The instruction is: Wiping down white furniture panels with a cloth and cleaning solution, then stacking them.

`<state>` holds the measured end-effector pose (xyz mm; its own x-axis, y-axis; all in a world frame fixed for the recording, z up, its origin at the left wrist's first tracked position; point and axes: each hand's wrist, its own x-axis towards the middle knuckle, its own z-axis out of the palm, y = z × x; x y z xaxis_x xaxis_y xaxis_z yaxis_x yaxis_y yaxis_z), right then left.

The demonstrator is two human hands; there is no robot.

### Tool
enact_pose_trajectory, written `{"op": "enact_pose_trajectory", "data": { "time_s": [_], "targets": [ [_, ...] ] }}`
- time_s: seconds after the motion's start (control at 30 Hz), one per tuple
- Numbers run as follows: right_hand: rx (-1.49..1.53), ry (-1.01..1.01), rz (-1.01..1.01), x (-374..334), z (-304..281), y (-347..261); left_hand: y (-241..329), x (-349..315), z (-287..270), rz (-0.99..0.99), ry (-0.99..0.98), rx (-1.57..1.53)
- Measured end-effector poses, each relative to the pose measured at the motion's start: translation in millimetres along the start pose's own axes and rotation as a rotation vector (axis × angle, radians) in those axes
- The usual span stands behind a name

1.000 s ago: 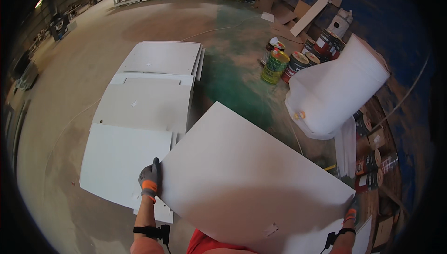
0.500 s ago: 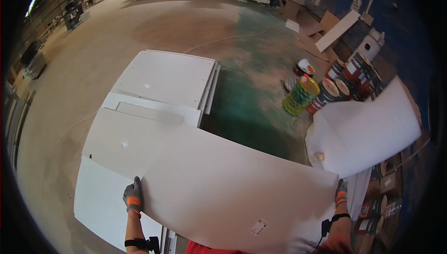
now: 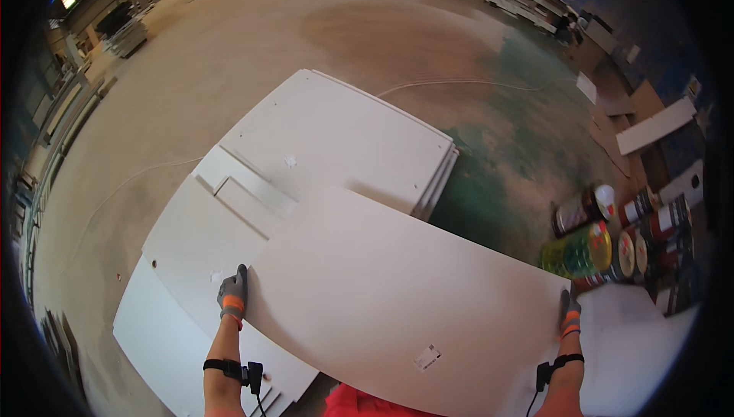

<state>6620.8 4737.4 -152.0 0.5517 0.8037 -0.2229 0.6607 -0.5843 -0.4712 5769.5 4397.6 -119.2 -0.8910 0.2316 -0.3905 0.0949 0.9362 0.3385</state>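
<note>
A large flat white panel (image 3: 397, 287) with a small printed label (image 3: 427, 357) spans the space between my two gloved hands. My left hand (image 3: 233, 292), in a grey and orange glove, grips its left edge with the thumb on top. On the right edge, near the far corner, my right hand (image 3: 569, 314) is closed in the same way; its fingers are mostly hidden under the panel. Below and beyond lies a stack of white panels (image 3: 329, 123), some with small holes and bits of torn paper. The held panel's far left corner overlaps that stack; contact there I cannot tell.
To the right stand a yellow-green clear bottle (image 3: 573, 253) and several paint tins (image 3: 665, 222). White foam sheeting (image 3: 627, 333) lies beside my right hand. Boards lean by the blue wall (image 3: 656, 125). A thin cable (image 3: 459, 83) crosses the floor; wooden racks (image 3: 520, 4) stand far off.
My view has turned to the left. The panel has shifted forward over the stack with both hands still gripping its edges.
</note>
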Motion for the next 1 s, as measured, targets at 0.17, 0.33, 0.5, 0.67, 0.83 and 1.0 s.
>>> {"op": "enact_pose_trajectory", "data": {
  "time_s": [0.17, 0.33, 0.5, 0.67, 0.83, 1.0],
  "targets": [
    [-0.067, -0.062, -0.152, 10.4, 108.9, -156.6, 62.1, 117.0, 61.8, 0.107, 0.050, 0.007],
    [-0.078, -0.166, -0.077, 115.6, 217.4, -123.8, 101.9, 236.7, 106.5, 0.175, 0.038, -0.003],
    [0.536, -0.316, 0.076, 77.1, 305.8, -153.1, 123.0, 297.5, 100.5, 0.172, 0.056, 0.038],
    [0.414, -0.380, 0.103, 58.9, 324.0, -172.7, 138.4, 355.7, 110.3, 0.188, 0.014, 0.220],
    [0.533, -0.478, 0.102, 26.9, 337.6, -207.3, 144.0, 373.4, 88.2, 0.379, 0.121, 0.457],
    [0.466, -0.442, 0.018, 13.7, 326.5, -225.9, 226.3, 317.0, 84.0, 1.040, 0.472, 0.224]
  ]
}}
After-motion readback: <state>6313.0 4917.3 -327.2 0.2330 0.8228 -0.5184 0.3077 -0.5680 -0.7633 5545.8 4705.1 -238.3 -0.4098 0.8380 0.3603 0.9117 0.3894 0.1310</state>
